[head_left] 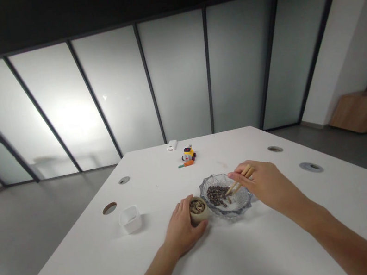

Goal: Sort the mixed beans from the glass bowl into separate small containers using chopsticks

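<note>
My left hand (184, 225) is wrapped round a small pale cup (200, 217) that stands on the table. Striped sunflower seeds (197, 207) lie inside the cup. Just to its right is a clear glass bowl (230, 214) with a scalloped rim, holding a pile of dark seeds (217, 194) mostly in its left half. Between the fingers of my right hand (259, 180) is a pair of wooden chopsticks (242, 180). Their tips reach down into the bowl, at the right edge of the pile. Whether they pinch a seed is too small to tell.
On the white table (154, 175), a white plastic container (130, 220) stands to the left. Farther back are a yellow toy vehicle (189, 154), an orange-handled screwdriver (186, 163) and a white block-shaped device (172, 145). Round cable holes (110, 208) pierce the tabletop on both sides.
</note>
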`<state>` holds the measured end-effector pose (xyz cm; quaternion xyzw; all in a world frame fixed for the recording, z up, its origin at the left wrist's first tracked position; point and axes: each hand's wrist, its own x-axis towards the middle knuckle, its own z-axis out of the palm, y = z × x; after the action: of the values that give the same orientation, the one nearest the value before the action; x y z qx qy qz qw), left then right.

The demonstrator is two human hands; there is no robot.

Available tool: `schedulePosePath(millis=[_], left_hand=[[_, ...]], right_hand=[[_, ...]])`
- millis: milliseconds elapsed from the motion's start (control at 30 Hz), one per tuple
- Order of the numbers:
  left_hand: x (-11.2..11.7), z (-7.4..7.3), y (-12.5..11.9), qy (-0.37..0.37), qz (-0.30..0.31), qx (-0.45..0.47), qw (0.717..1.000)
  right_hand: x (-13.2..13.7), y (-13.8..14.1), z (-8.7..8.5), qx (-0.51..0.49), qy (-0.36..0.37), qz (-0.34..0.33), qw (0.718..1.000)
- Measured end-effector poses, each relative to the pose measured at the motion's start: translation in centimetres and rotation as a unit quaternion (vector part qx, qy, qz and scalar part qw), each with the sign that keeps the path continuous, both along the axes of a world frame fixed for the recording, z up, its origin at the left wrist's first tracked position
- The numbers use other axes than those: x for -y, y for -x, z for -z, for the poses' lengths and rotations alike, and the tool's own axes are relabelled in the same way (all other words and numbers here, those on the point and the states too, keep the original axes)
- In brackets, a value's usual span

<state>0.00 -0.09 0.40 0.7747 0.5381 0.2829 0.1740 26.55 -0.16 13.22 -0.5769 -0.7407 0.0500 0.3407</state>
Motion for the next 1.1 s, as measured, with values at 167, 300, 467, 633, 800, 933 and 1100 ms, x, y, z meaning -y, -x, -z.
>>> schedulePosePath(millis=[167, 300, 467, 633, 800, 933, 1100], left_hand=[[0.0, 0.2, 0.1, -0.003, 0.0, 0.002, 1.0], [0.0, 0.3, 0.1, -0.01, -0.001, 0.004, 1.0], [-0.1, 0.4, 0.1, -0.021, 0.002, 0.008, 1.0], [-0.1, 0.3, 0.1, -0.019, 0.006, 0.012, 1.0], [0.0, 0.2, 0.1, -0.015, 0.005, 0.011, 1.0], [-0.1, 0.3, 0.1, -0.015, 0.005, 0.012, 1.0], [-0.1, 0.2, 0.1, -0.015, 0.006, 0.012, 1.0]], right_hand=[[0.0, 0.7, 0.3, 0.009, 0.052, 0.015, 0.998], [-0.1, 0.7, 0.4, 0.023, 0.059, 0.018, 0.998], [-0.1, 0.5, 0.4, 0.01, 0.024, 0.001, 1.0], [-0.1, 0.3, 0.3, 0.008, -0.017, -0.002, 1.0], [-0.5, 0.4, 0.7, 0.006, 0.002, 0.005, 1.0], [-0.9, 0.6, 1.1, 0.013, 0.03, 0.005, 0.999], [-0.8, 0.5, 1.4, 0.019, 0.03, -0.004, 0.999]])
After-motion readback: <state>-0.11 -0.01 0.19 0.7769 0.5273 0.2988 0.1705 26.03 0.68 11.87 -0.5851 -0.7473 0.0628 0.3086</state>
